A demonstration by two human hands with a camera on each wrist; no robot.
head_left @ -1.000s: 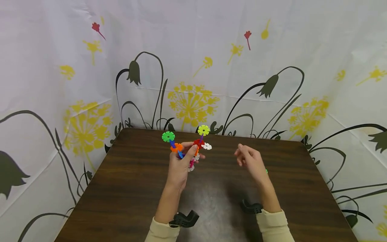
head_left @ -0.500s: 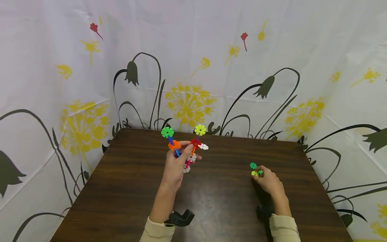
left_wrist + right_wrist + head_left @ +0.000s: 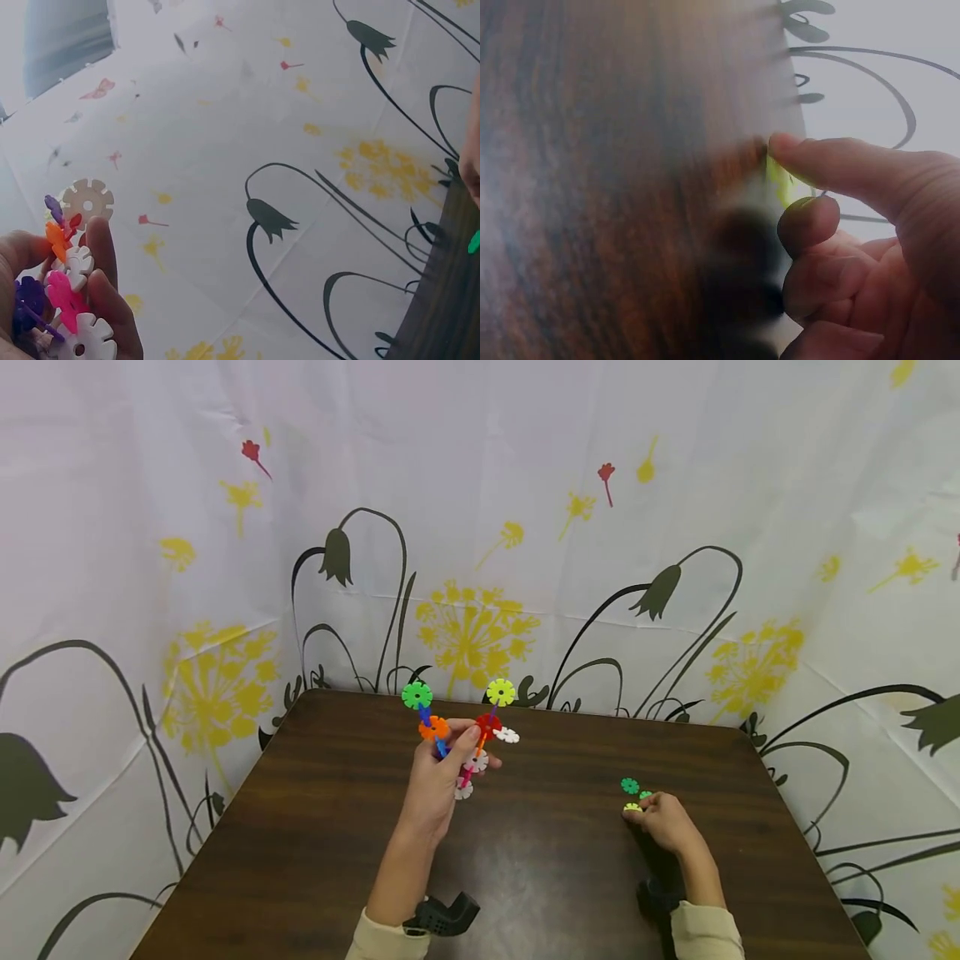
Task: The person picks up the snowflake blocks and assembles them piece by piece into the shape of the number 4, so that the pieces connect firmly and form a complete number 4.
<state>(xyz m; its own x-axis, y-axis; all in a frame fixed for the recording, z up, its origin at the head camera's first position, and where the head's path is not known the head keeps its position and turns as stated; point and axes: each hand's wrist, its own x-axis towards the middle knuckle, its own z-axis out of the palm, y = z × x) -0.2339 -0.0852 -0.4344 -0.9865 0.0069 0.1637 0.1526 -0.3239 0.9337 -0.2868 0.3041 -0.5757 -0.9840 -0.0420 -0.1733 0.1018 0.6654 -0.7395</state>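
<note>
In the head view my left hand [image 3: 435, 783] grips a chain of interlocking notched plastic discs above the table. A green disc [image 3: 417, 695] and an orange disc [image 3: 433, 728] stick up on its left side. On its right are a yellow disc [image 3: 501, 692], a red disc [image 3: 489, 725] and a white disc [image 3: 507, 736]. Pink and purple discs [image 3: 28, 301] show in the left wrist view, partly hidden by fingers. My right hand [image 3: 672, 825], low over the table's right side, pinches a loose yellow-green disc [image 3: 778, 180] between thumb and index finger.
Two loose green discs lie just beyond the right hand: a teal-green disc [image 3: 629, 786] and a green disc [image 3: 646, 795], partly covered by fingers. The dark wooden table [image 3: 540, 860] ends at a white flower-printed curtain [image 3: 480, 477].
My right hand has moved right and down to the loose discs and now pinches the yellow-green one. The left hand keeps its hold on the disc chain, nearly in place.
</note>
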